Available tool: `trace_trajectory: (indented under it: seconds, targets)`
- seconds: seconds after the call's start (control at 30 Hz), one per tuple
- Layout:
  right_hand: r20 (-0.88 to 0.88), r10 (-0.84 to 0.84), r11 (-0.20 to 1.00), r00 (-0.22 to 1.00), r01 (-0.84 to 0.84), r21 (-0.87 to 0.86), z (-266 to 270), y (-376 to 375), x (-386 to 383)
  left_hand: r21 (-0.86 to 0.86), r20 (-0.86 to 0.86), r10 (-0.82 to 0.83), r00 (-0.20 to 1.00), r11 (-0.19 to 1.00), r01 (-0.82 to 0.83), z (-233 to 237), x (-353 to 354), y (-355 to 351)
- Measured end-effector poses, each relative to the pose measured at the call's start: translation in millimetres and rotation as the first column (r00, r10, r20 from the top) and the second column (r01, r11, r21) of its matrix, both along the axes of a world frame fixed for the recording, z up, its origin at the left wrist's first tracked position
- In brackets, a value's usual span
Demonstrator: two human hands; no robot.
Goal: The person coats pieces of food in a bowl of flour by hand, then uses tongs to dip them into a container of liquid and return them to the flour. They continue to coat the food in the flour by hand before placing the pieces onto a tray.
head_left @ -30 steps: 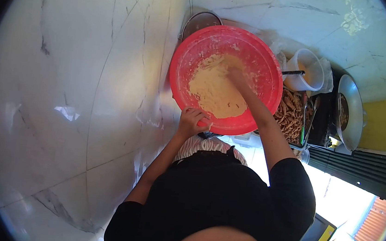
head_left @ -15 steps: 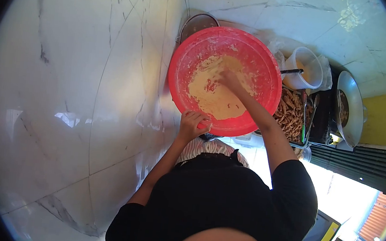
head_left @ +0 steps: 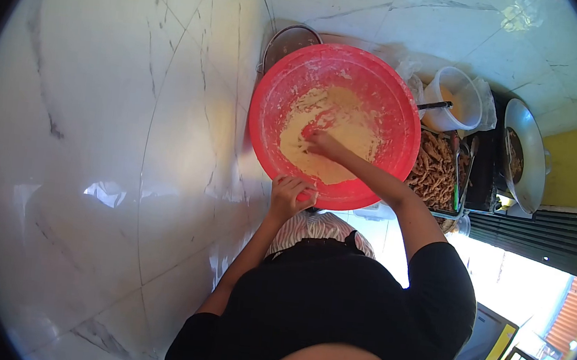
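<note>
A large red plastic basin [head_left: 398, 100] holds pale yellow flour mixture [head_left: 352, 127], with floury smears up its inner wall. My left hand [head_left: 292, 195] is closed over the near left part of the rim, fingers on top. Inside the basin, my right hand [head_left: 323, 144] is down in the mixture, and the red bottom shows in a streak just beyond it. Its fingers are blurred and partly covered, so I cannot make out whether they hold anything.
Right of the basin, a tray of brown fried strips [head_left: 432, 169] holds tongs with a green part [head_left: 456, 186]. Behind it stands a translucent tub [head_left: 473, 104] with a black handle across its rim. A wide metal wok [head_left: 532, 158] is farther right. Marble-patterned wall [head_left: 99, 127] borders the left.
My right hand has swept from the far middle of the basin toward me and slightly left, shifting the bare red streak. My left hand keeps its grip on the rim.
</note>
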State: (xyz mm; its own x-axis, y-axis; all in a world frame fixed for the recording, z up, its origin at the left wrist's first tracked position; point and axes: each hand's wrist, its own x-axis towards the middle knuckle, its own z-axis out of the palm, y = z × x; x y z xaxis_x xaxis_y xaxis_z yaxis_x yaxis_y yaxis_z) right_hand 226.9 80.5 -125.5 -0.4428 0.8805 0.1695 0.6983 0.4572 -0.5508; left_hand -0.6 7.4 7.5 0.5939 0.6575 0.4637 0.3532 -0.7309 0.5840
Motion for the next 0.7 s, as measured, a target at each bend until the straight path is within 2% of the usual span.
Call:
trace_trajectory:
  seconds: [0.03, 0.1, 0.13, 0.2, 0.23, 0.3, 0.43, 0.5, 0.53, 0.6, 0.63, 0.7]
  targets:
    - [0.001, -0.005, 1.0, 1.0, 0.005, 0.001, -5.5, 4.0, 12.3, 0.004, -0.002, 0.005, 1.0, 1.0, -0.005, 1.3, -0.2, 0.1]
    - [-0.229, -0.324, 0.944, 0.918, 0.33, -0.014, -18.1, 16.0, 43.9, 0.003, -0.003, 0.009, 1.0, 1.0, -0.009, 2.0, 1.3, 1.6]
    - [-0.227, -0.326, 0.944, 0.918, 0.33, -0.019, -26.0, 19.4, 61.9, 0.005, 0.006, 0.012, 1.0, 1.0, -0.012, 1.2, 1.2, 1.0]
    - [-0.104, -0.624, 0.77, 0.774, 0.587, -0.25, -37.8, 26.1, 89.7, 0.004, 0.016, 0.018, 1.0, 1.0, -0.018, 0.2, 1.7, 1.5]
    - [-0.1, -0.622, 0.77, 0.776, 0.585, -0.254, -22.7, 22.9, 81.7, 0.01, 0.024, 0.018, 1.0, 1.0, -0.018, -0.7, 2.0, 0.6]
    - [-0.063, -0.695, 0.716, 0.716, 0.683, -0.145, 5.1, 18.3, 57.5, 0.014, 0.031, 0.02, 0.999, 1.0, -0.021, -3.2, 3.3, 0.8]
    - [-0.123, -0.635, 0.772, 0.763, 0.62, -0.142, 3.2, 23.7, 1.0, 0.017, 0.044, 0.027, 0.999, 0.999, -0.027, -7.7, 7.4, -1.6]
    - [-0.143, -0.414, 0.909, 0.899, 0.418, -0.007, -3.3, 21.1, -21.0, 0.019, 0.044, 0.029, 0.999, 0.999, -0.029, -8.7, 7.9, -1.4]
    - [-0.146, -0.416, 0.908, 0.897, 0.42, -0.008, -2.9, 15.1, -27.7, 0.016, 0.037, 0.027, 0.999, 0.999, -0.028, -9.2, 7.9, -1.4]
    - [-0.088, -0.173, 0.979, 0.981, 0.161, -0.129, -0.3, 6.0, -38.0, 0.018, 0.028, 0.019, 0.999, 1.0, -0.02, -9.7, 6.2, -1.9]
    - [-0.089, -0.177, 0.978, 0.98, 0.165, -0.125, 4.1, 5.4, -33.5, 0.015, 0.034, 0.016, 0.999, 1.0, -0.016, -9.5, 6.0, -2.4]
    - [0.057, -0.141, 0.985, 0.988, 0.146, -0.096, 14.2, 7.5, -8.2, 0.02, 0.045, 0.011, 0.999, 1.0, -0.012, -8.6, 7.4, -1.5]
